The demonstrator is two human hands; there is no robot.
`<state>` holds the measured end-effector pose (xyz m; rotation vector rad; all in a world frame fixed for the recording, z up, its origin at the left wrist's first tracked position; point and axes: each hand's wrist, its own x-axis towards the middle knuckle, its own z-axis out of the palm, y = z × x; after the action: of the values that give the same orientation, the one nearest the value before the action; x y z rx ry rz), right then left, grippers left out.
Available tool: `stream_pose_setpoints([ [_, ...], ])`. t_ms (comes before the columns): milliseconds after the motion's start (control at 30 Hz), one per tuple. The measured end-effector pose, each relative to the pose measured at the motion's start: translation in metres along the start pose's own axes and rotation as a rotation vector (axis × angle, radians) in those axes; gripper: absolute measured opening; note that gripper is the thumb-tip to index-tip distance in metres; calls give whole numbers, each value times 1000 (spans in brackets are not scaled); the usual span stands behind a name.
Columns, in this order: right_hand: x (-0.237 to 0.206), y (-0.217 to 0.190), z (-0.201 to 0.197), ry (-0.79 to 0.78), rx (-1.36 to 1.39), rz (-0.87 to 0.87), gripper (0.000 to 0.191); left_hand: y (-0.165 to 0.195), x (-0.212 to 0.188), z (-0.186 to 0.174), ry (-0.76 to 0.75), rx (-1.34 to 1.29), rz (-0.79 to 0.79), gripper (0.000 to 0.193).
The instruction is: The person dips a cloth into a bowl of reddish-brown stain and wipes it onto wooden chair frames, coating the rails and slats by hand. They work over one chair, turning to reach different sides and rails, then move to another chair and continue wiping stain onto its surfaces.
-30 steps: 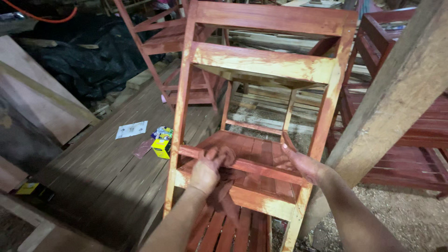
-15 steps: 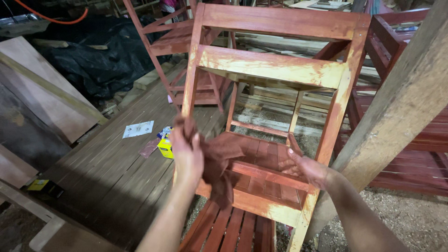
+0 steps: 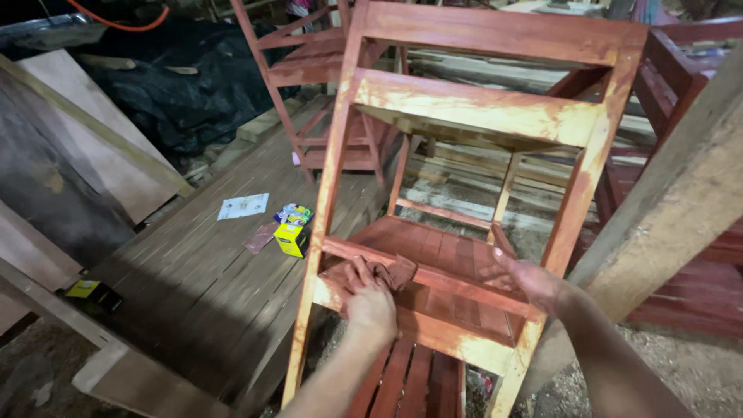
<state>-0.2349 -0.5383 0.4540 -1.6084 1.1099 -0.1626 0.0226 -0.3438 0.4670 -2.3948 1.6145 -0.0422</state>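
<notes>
On the chair (image 3: pixel 464 232) rail, my left hand (image 3: pixel 370 306) presses a rag (image 3: pixel 371 272) flat to spread stain; my right hand (image 3: pixel 534 282), open, braces the frame.

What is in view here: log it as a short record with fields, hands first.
left hand: presses a stained rag on a rail of the wooden frame
right hand: open, fingers spread on the same rail near the right post
frame finish: red-brown stain, patchy, pale wood showing on the upper rails
floor, left: yellow box, paper sheet on dark planks
behind: second red frame, black sheet
right: thick timber post
</notes>
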Motion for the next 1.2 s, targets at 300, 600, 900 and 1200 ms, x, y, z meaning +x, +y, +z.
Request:
stream_pose_setpoints([
  [300,33,27,-12,56,9,-74,86,-32,22,61,427,-392,109,74],
  [600,41,35,-16,83,-42,-97,80,-99,60,91,783,-904,-380,72],
  [900,12,14,2,171,-93,-48,55,-62,28,54,567,-558,-551,94],
  [1200,14,12,3,155,-172,-54,52,-87,34,62,511,-816,-544,93],
])
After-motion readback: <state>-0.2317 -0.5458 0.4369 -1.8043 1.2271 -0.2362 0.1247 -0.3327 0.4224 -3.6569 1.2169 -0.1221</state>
